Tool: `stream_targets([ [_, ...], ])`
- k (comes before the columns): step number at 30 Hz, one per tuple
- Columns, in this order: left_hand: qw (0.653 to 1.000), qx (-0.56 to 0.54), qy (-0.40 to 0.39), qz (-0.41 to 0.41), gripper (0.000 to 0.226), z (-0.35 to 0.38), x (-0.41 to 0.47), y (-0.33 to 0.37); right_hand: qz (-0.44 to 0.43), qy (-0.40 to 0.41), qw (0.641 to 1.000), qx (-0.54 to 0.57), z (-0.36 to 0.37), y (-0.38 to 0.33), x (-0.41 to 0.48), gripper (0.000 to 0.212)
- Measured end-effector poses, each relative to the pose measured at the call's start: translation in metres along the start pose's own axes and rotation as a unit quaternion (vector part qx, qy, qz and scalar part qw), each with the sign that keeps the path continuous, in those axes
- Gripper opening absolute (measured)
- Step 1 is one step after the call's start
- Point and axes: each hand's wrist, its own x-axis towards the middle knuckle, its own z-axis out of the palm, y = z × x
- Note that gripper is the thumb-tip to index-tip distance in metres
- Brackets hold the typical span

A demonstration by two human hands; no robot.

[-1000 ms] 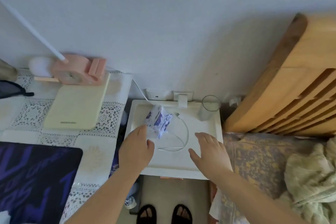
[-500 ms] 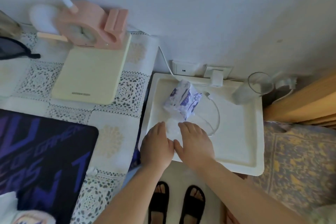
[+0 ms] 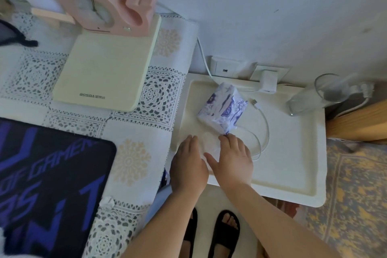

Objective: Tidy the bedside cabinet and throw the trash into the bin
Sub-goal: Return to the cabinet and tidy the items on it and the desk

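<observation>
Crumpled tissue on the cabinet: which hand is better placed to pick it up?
Either could; the crumpled tissue lies between both. Right hand looks slightly better placed: its thumb lies against the tissue, the left hand flat beside it.

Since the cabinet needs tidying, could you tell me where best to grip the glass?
Grip the glass around its clear side wall, coming from its open left with the right hand. It stands upright at the cabinet's back right corner, headboard close on the right.

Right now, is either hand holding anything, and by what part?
Cannot tell for sure. The left hand and right hand lie flat around a pale crumpled scrap, touching its edges, not clearly gripping.
</observation>
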Motion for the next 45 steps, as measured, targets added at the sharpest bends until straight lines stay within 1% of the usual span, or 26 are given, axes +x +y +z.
stream_targets([
  [4,1.000,0.011,-0.003,0.014,0.059,0.004,-0.002,-0.003,0.003,0.033,0.999,0.013,0.005,0.003,-0.001,0.048],
  [7,0.999,0.034,-0.003,0.020,0.057,0.009,-0.002,-0.003,0.003,0.043,0.999,0.009,0.007,0.002,-0.002,0.057],
  [9,0.999,0.044,-0.001,0.023,0.057,0.011,-0.003,-0.001,0.012,0.057,0.998,0.015,0.010,-0.003,-0.002,0.058],
  [14,0.996,0.073,-0.010,0.040,0.058,0.018,-0.006,-0.006,0.036,0.076,0.995,0.049,0.017,-0.006,-0.001,0.043],
  [19,0.992,0.110,-0.010,0.067,0.058,0.019,-0.010,-0.016,0.031,0.091,0.992,0.075,0.009,0.006,-0.013,0.040],
  [22,0.992,0.106,-0.014,0.062,0.057,0.016,-0.011,-0.013,0.029,0.097,0.991,0.086,0.000,0.015,-0.017,0.041],
  [26,0.996,0.083,-0.024,0.034,0.058,0.006,-0.013,-0.001,0.028,0.100,0.988,0.112,-0.022,0.017,-0.014,0.043],
  [29,0.998,0.040,-0.025,0.052,0.057,-0.008,-0.021,0.018,0.032,0.102,0.986,0.127,-0.048,0.013,-0.012,0.042],
  [30,0.998,0.009,-0.026,0.062,0.055,-0.013,-0.024,0.025,0.030,0.102,0.986,0.130,-0.059,0.011,-0.010,0.043],
  [32,0.994,-0.085,-0.022,0.067,0.051,-0.026,-0.032,0.042,0.023,0.105,0.986,0.128,-0.079,0.007,-0.008,0.044],
  [35,0.971,-0.238,0.001,0.020,0.045,-0.059,-0.041,0.066,0.012,0.119,0.985,0.124,-0.112,0.001,-0.001,0.042],
  [37,0.948,-0.317,0.014,-0.016,0.045,-0.086,-0.039,0.078,0.008,0.130,0.982,0.134,-0.136,-0.007,0.005,0.041],
  [38,0.936,-0.351,0.027,-0.021,0.044,-0.101,-0.038,0.082,0.005,0.135,0.981,0.140,-0.148,-0.013,0.009,0.041],
  [41,0.913,-0.403,0.063,-0.008,0.042,-0.149,-0.036,0.086,-0.016,0.151,0.976,0.156,-0.182,-0.039,0.021,0.043],
  [45,0.902,-0.417,0.109,-0.005,0.048,-0.211,-0.037,0.070,-0.055,0.136,0.974,0.175,-0.214,-0.091,0.035,0.042],
])
